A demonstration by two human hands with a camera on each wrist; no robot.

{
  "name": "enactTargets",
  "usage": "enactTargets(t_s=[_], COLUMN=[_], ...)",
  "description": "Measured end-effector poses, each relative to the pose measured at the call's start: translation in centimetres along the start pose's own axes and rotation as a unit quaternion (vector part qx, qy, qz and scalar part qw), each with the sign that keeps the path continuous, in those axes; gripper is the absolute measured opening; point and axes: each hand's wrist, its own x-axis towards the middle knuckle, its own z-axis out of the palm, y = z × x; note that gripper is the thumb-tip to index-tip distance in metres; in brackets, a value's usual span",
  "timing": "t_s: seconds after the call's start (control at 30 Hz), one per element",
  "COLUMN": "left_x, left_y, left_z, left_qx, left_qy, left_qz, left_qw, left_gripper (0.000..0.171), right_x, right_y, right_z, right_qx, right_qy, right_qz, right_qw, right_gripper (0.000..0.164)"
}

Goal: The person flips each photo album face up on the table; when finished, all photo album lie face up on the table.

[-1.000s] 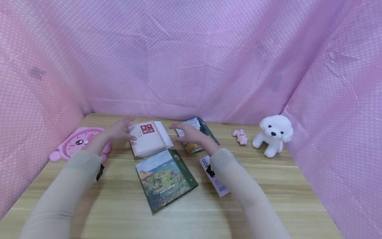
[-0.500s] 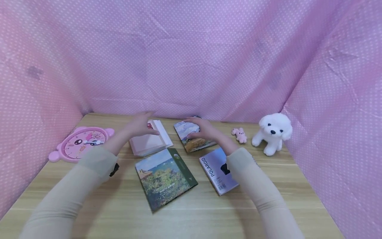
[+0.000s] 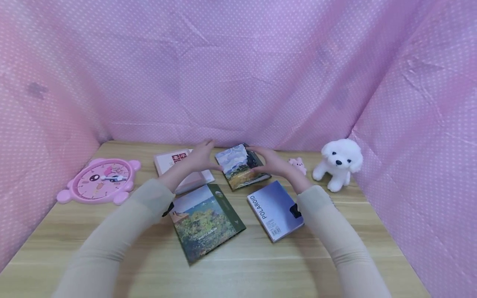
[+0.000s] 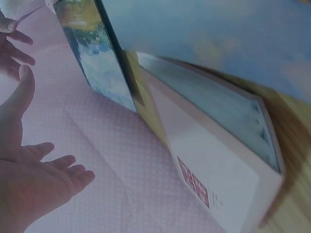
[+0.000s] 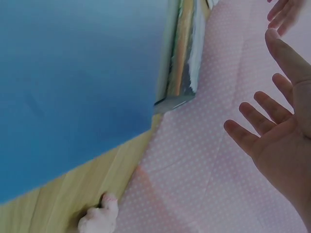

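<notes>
In the head view my left hand (image 3: 197, 159) reaches over the white album with red characters (image 3: 164, 162), fingers spread and thumb pointing right. My right hand (image 3: 273, 162) hovers at the right side of the back photo album (image 3: 236, 167), which has a painted landscape cover and dark spine. That album lies between the two hands; neither grips anything. The left wrist view has the left palm (image 4: 39, 187) turned up with fingers parted. Straight, separated fingers also show on the right hand (image 5: 286, 131) in the right wrist view.
Nearer the front lie a green-spined photo album (image 3: 208, 227) and a blue Polaroid album (image 3: 273, 213). A pink bear-shaped clock (image 3: 98, 182) is at left. At right are a small pink toy (image 3: 298, 164) and a white plush dog (image 3: 338, 163). Pink dotted cloth (image 3: 238, 82) surrounds the table.
Both hands have swept rightward: the left from the white album's left side to over it, the right from above the back album to its right side. The clock and Polaroid album are more exposed.
</notes>
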Motion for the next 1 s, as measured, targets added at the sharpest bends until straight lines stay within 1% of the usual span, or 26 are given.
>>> enactTargets(t_s=[0.1,0.23,0.33,0.43,0.5,0.57,0.67,0.77,0.87,1.0], left_x=[0.8,2.0,3.0,3.8,4.3,4.8,5.3,5.8,6.2,6.5], left_y=[0.5,0.8,1.0,1.1,1.0,0.9,0.7,0.5,0.3,0.4], left_z=[0.8,1.9,2.7,3.3,3.6,3.9,4.2,4.4,4.5,4.7], left_qx=[-0.021,-0.047,-0.054,-0.053,-0.047,-0.042,-0.032,-0.025,-0.014,-0.006], left_qy=[-0.007,-0.016,-0.024,-0.031,-0.036,-0.041,-0.046,-0.047,-0.048,-0.061], left_qz=[-0.002,-0.003,0.003,0.01,0.011,0.009,0.001,-0.005,-0.004,-0.008], left_qw=[0.9998,0.9987,0.9983,0.998,0.9982,0.9982,0.9984,0.9986,0.9987,0.9981], left_gripper=[0.107,0.104,0.101,0.101,0.101,0.101,0.1,0.099,0.1,0.099], right_x=[-0.4,-0.7,-0.8,-0.8,-0.9,-1.0,-1.1,-1.1,-1.2,-1.2], right_y=[1.0,2.4,3.6,4.8,5.4,5.9,6.5,6.7,6.8,7.1], right_z=[0.0,0.0,0.2,0.5,0.7,0.8,0.8,0.6,0.3,0.2], right_qx=[0.0,0.012,0.012,0.004,0.01,0.018,0.024,0.02,0.014,0.001], right_qy=[0.001,0.003,0.0,-0.013,-0.022,-0.031,-0.045,-0.062,-0.077,-0.098], right_qz=[0.005,0.019,0.028,0.042,0.057,0.079,0.097,0.108,0.114,0.113], right_qw=[1.0,1.0,1.0,0.999,0.998,0.996,0.994,0.992,0.99,0.989], right_gripper=[0.08,0.085,0.086,0.088,0.088,0.088,0.087,0.086,0.084,0.082])
